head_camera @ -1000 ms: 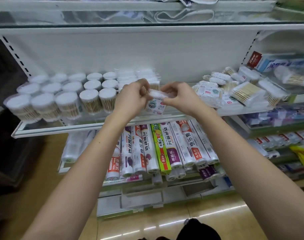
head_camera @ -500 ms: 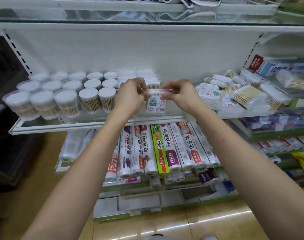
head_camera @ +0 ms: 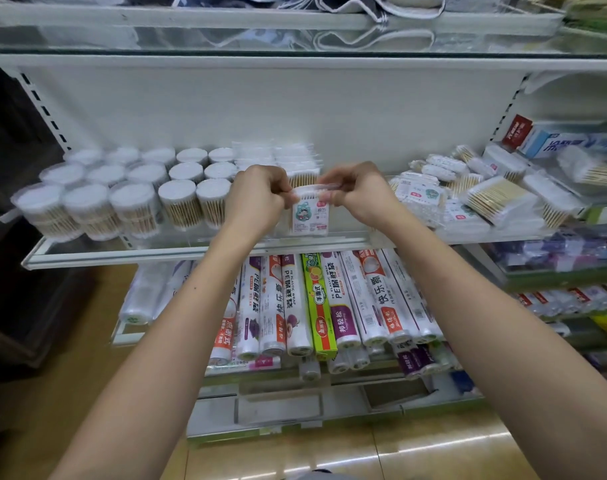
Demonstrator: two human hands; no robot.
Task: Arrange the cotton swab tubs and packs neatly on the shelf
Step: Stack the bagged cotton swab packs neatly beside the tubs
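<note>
With both arms stretched forward, your left hand [head_camera: 257, 199] and right hand [head_camera: 359, 195] pinch the swab pack's [head_camera: 310, 216] top corners, fingers curled, above the shelf [head_camera: 122, 252]

Clear glossy plastic tubs [head_camera: 177, 206], wooden-stemmed swabs [head_camera: 496, 197]

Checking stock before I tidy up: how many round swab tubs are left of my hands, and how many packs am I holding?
round tubs: 15
pack, held by left hand and right hand: 1
total: 16
</note>
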